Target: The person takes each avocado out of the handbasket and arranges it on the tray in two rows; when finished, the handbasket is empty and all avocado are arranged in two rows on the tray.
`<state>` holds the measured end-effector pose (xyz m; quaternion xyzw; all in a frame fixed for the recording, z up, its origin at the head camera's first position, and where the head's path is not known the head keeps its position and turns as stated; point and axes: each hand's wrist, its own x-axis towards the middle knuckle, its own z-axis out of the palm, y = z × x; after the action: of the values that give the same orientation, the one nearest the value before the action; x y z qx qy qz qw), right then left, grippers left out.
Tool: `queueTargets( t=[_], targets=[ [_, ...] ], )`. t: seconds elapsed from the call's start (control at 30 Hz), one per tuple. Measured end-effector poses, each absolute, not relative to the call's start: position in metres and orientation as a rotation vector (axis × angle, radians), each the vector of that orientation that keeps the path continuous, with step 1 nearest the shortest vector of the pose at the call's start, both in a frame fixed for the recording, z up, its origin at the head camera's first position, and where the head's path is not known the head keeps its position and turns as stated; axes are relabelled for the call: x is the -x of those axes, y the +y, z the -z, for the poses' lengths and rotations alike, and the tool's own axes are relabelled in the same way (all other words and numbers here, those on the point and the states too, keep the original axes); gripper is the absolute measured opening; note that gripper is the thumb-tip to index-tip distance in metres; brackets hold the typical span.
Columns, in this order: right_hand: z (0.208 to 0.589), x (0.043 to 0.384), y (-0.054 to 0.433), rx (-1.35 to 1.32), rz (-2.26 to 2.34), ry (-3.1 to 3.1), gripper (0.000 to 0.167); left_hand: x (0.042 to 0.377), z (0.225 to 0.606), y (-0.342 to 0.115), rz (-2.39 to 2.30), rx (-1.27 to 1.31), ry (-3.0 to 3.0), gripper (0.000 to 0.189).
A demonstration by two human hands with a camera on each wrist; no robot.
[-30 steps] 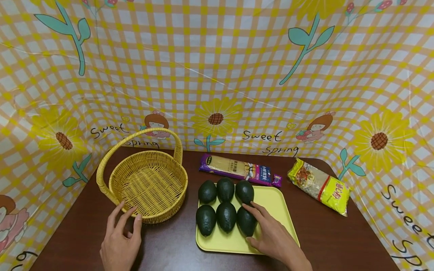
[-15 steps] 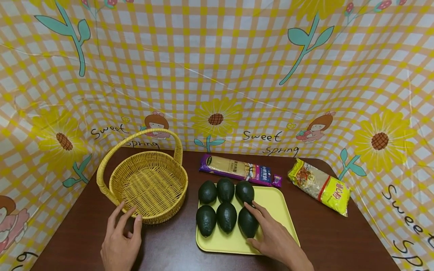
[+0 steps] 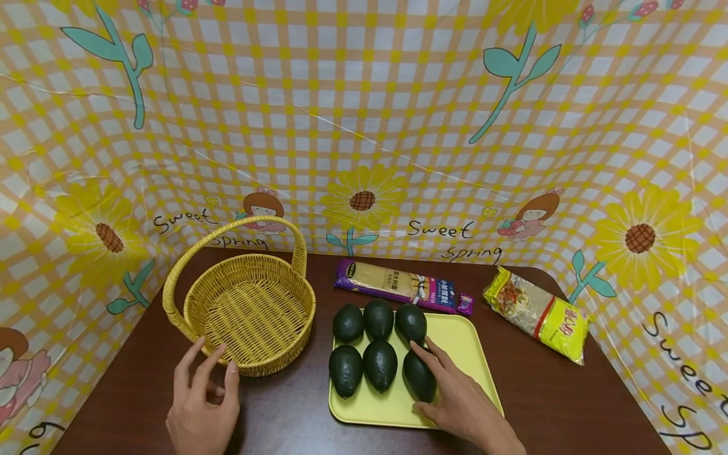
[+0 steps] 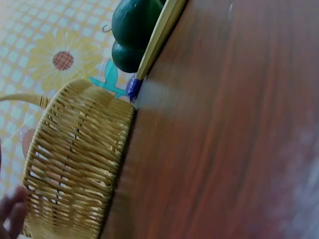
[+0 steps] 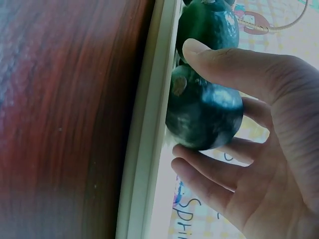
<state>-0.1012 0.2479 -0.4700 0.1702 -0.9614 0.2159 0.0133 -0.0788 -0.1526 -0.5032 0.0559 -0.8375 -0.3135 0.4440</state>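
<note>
Several dark green avocados (image 3: 380, 366) lie in two rows on a yellow tray (image 3: 461, 341). My right hand (image 3: 463, 404) holds the front-right avocado (image 3: 419, 377), which sits on the tray a little apart from its row. In the right wrist view the thumb (image 5: 224, 64) lies along the near side of that avocado (image 5: 204, 112) and the fingers reach round its far side. My left hand (image 3: 201, 404) has its fingers spread and loosely bent at the front rim of a yellow wicker basket (image 3: 250, 316). Nothing is in that hand, and the basket holds nothing.
Behind the tray lies a purple pasta packet (image 3: 398, 284) with a small purple sachet (image 3: 465, 304) at its right end. A yellow noodle bag (image 3: 537, 313) lies to the right. Patterned cloth (image 3: 364, 126) encloses the dark wooden table (image 3: 301, 411) at the back and sides.
The front-right avocado has shifted slightly to the right on the tray, away from its neighbour, in my right hand's grip. My left hand has barely moved.
</note>
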Motion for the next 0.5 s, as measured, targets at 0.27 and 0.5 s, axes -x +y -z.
queueTargets(
  t=[0.27, 0.5],
  targets=[
    [0.47, 0.099, 0.25, -0.521, -0.673, -3.01, 0.101, 0.079, 0.497, -0.14, 0.648, 0.175, -2.002, 0.056],
    [0.463, 0.096, 0.252, -0.536, -0.615, -2.977, 0.094, 0.077, 0.472, -0.13, 0.552, 0.399, -2.161, 0.061]
  ],
)
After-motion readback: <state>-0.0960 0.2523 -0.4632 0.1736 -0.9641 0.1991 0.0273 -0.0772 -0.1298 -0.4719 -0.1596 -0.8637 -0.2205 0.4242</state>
